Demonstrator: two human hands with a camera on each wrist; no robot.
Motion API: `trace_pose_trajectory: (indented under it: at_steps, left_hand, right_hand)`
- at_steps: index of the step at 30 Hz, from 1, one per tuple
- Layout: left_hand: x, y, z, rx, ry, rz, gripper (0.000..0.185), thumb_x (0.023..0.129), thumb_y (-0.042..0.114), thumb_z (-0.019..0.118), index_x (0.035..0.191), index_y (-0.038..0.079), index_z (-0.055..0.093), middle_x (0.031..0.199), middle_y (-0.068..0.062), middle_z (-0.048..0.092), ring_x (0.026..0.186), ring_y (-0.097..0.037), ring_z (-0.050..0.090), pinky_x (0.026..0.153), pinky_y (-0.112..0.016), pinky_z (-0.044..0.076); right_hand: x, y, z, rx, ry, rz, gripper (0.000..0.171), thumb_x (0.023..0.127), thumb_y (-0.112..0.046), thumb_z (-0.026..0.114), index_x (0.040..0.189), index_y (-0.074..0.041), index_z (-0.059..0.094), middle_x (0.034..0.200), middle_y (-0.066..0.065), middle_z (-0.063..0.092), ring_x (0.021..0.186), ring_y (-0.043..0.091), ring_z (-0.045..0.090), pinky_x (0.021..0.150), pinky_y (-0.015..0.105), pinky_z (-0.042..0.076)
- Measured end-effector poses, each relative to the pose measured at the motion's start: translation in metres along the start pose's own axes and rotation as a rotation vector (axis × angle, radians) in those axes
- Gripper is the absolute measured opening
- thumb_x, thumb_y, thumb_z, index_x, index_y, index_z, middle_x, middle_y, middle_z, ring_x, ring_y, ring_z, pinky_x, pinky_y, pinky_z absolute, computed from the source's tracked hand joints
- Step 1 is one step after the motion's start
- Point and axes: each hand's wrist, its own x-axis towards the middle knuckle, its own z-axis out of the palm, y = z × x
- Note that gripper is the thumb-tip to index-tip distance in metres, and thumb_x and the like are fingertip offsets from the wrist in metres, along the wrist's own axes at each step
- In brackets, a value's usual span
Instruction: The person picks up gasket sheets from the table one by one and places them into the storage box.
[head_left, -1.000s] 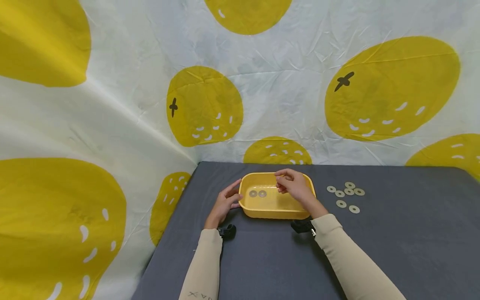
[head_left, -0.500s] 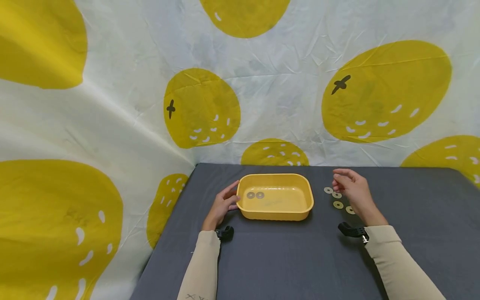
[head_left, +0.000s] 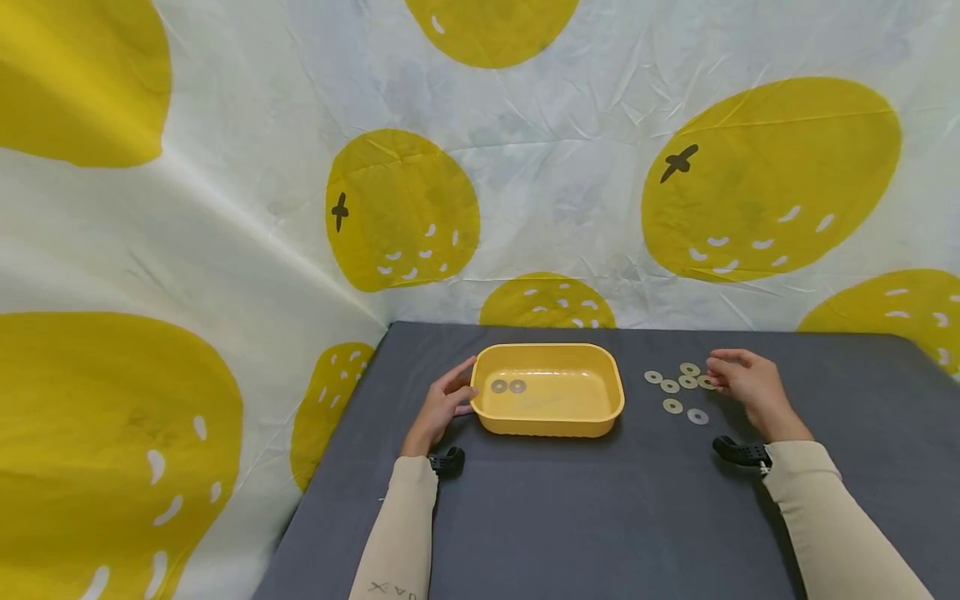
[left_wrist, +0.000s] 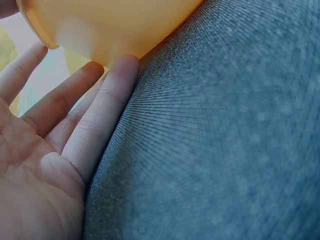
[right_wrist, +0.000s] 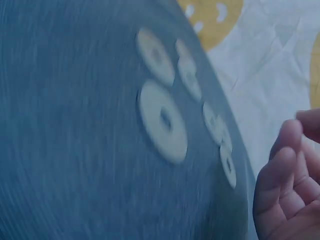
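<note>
Resting against the left end of the yellow tub (head_left: 547, 412), left hand (head_left: 444, 406) lies with straight relaxed fingers (left_wrist: 107, 95) touching the tub wall, gripping nothing; tub sits on the dark grey table (head_left: 600, 517), two washers in tub (head_left: 508, 386) lying side by side near its left end; right hand (head_left: 750, 387) hovers just right of the loose washers (head_left: 678, 387) scattered on the table to the right of the tub, fingers loosely curled, holding nothing as far as the right wrist view shows, fingertips close to the nearest washer; contact unclear; lemon-print cloth (head_left: 405, 208) hangs behind the table
</note>
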Motion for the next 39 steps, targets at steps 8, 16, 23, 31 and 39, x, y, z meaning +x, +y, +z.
trace_pose_trajectory:
  at_steps: [8,16,23,31,39]
  left_hand:
    - [-0.001,0.003,-0.001,0.012,0.001,-0.008,0.061,0.097,0.017,0.067,0.153,0.033,0.049,0.15,-0.01,0.056,0.131,-0.031,0.061,0.092,-0.04,0.061]
    - [-0.001,0.004,0.0,0.005,-0.001,-0.014,0.06,0.098,0.016,0.066,0.152,0.035,0.05,0.151,-0.01,0.055,0.132,-0.03,0.06,0.092,-0.039,0.061]
    - [-0.001,0.005,-0.001,-0.013,-0.015,-0.011,0.059,0.098,0.015,0.066,0.151,0.036,0.051,0.151,-0.011,0.054,0.133,-0.034,0.059,0.092,-0.04,0.061]
    - [-0.002,0.006,-0.001,-0.008,-0.014,-0.011,0.058,0.099,0.015,0.065,0.15,0.037,0.051,0.151,-0.012,0.054,0.132,-0.035,0.059,0.092,-0.039,0.061]
    - [-0.001,0.005,-0.001,-0.004,-0.008,-0.013,0.058,0.099,0.014,0.065,0.151,0.036,0.051,0.149,-0.013,0.056,0.13,-0.034,0.061,0.091,-0.039,0.062]
  right_hand:
    - [0.002,0.003,-0.004,-0.332,-0.058,0.024,0.047,0.099,-0.017,0.063,0.132,0.016,0.056,0.083,0.002,0.072,0.067,0.011,0.064,0.061,0.028,0.057]
    - [0.001,0.0,-0.005,-0.414,-0.05,0.041,0.046,0.094,-0.019,0.07,0.125,0.015,0.061,0.075,0.0,0.067,0.065,0.01,0.062,0.058,0.027,0.055]
    - [0.004,-0.003,-0.002,-0.497,-0.021,0.052,0.041,0.095,-0.019,0.07,0.12,0.011,0.063,0.072,0.003,0.067,0.063,0.013,0.062,0.057,0.03,0.05]
    - [0.006,-0.008,0.0,-0.583,-0.04,0.07,0.037,0.094,-0.017,0.069,0.117,0.012,0.062,0.085,0.018,0.067,0.066,0.019,0.063,0.058,0.03,0.048]
    - [0.007,-0.011,0.0,-0.637,-0.063,0.098,0.034,0.095,-0.018,0.068,0.112,0.011,0.061,0.102,0.028,0.064,0.083,0.034,0.061,0.065,0.036,0.049]
